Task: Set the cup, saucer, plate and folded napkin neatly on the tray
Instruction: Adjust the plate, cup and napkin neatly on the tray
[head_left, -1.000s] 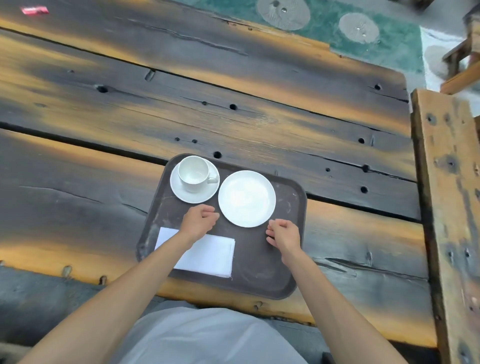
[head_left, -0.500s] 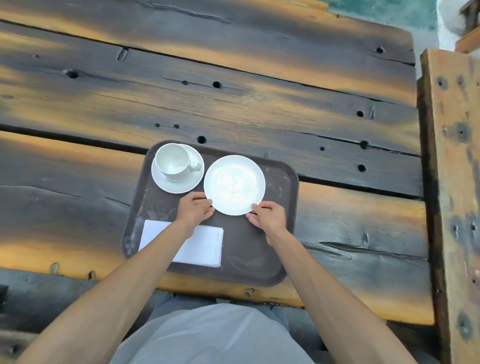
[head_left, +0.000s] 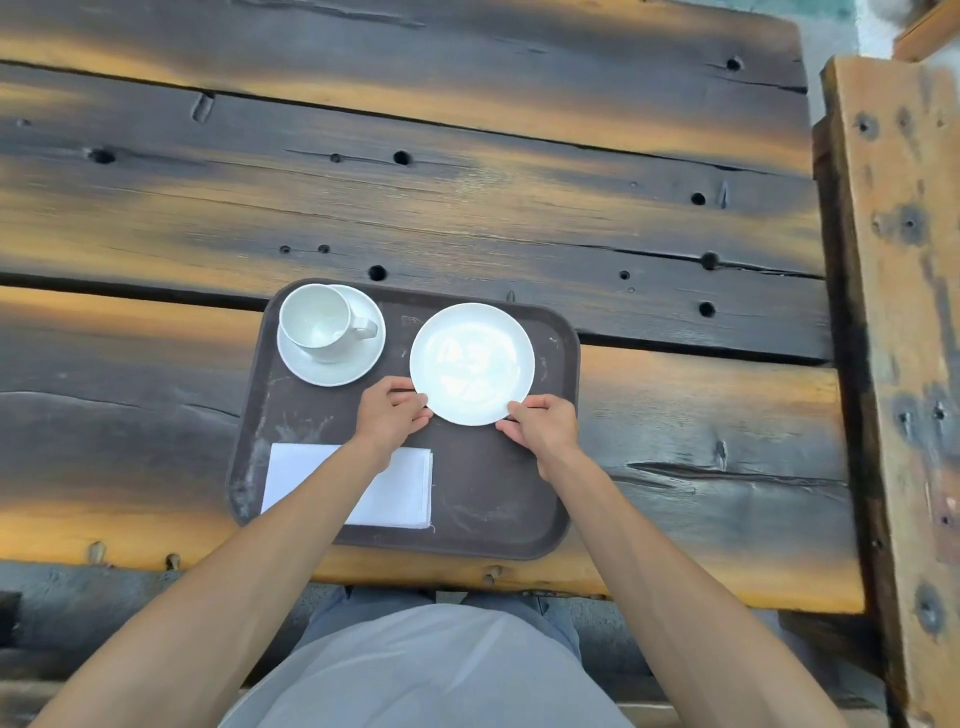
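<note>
A dark brown tray (head_left: 483, 493) lies on the wooden table near its front edge. A white cup (head_left: 318, 322) stands on a white saucer (head_left: 358, 364) in the tray's far left corner. A white plate (head_left: 471, 364) lies in the far right part of the tray. My left hand (head_left: 389, 413) pinches the plate's near left rim. My right hand (head_left: 540, 426) pinches its near right rim. A folded white napkin (head_left: 405, 483) lies in the near left part of the tray, partly hidden under my left forearm.
The table (head_left: 467, 182) is made of dark, weathered planks with holes and gaps between them. A wooden beam (head_left: 893, 312) runs along the right side. My lap is below the table's front edge.
Both hands closed in on the plate's near rim and now pinch it. The plate has shifted to the right, away from the saucer. The camera tilted down.
</note>
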